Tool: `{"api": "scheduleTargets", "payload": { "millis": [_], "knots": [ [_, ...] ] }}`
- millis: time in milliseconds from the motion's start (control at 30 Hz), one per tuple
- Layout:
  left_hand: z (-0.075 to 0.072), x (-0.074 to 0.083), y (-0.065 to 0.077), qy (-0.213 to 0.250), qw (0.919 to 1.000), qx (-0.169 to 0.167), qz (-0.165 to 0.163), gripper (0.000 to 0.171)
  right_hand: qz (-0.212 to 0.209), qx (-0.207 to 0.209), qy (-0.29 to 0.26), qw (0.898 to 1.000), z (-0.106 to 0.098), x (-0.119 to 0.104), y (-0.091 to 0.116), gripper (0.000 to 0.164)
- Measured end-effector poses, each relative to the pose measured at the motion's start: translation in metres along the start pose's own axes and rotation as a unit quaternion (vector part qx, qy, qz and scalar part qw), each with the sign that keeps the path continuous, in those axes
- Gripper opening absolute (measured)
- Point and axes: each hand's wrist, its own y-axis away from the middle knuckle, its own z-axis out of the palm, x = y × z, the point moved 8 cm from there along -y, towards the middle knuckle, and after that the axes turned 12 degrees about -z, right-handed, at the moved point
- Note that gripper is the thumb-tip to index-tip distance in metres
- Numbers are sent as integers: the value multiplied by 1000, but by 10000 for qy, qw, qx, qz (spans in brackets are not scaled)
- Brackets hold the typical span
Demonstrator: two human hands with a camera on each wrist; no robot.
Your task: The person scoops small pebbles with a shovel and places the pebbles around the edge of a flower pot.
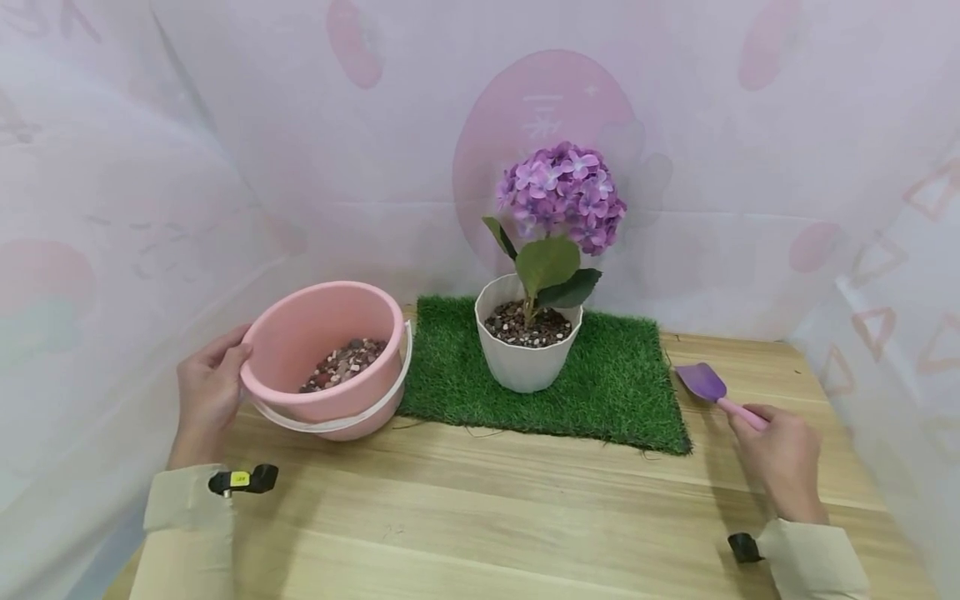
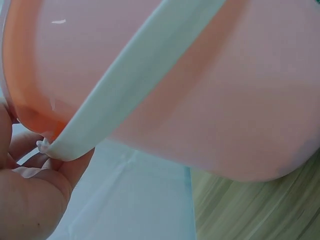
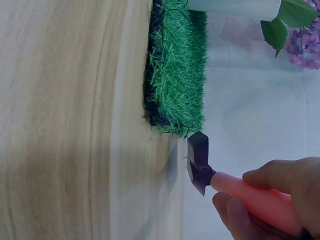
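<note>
My left hand (image 1: pixel 210 387) grips the left rim of a pink bucket (image 1: pixel 326 304), thumb over the edge, beside the end of its white handle (image 2: pixel 115 90). Small mixed pebbles (image 1: pixel 345 364) lie in the bottom of the bucket. On the right, my right hand (image 1: pixel 783 454) holds a small shovel by its pink handle (image 3: pixel 250 200); the purple blade (image 1: pixel 702 381) points toward the grass mat. Between the hands stands a white pot (image 1: pixel 525 367) holding dark pebbly soil (image 1: pixel 528 323) and a purple hydrangea (image 1: pixel 562 196) with green leaves.
The pot stands on a green artificial grass mat (image 1: pixel 600 400) on a wooden table (image 1: pixel 480 517). A pale patterned cloth (image 1: pixel 712 125) hangs behind and along both sides. The bucket is against the mat's left edge.
</note>
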Motion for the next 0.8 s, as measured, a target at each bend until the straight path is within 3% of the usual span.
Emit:
{"api": "scheduleTargets", "payload": {
  "millis": [433, 633, 800],
  "knots": [
    [-6, 5, 14, -107, 9993, -142, 319, 48, -187, 69, -98, 9998, -6, -11, 1, 40],
    [-11, 5, 22, -1005, 9943, -10, 352, 51, -125, 108, -121, 9998, -10, -13, 2, 39],
    [-13, 5, 31, -1087, 9929, 3, 477, 52, -148, 122, -154, 9997, -12, -14, 6, 39]
  ]
}}
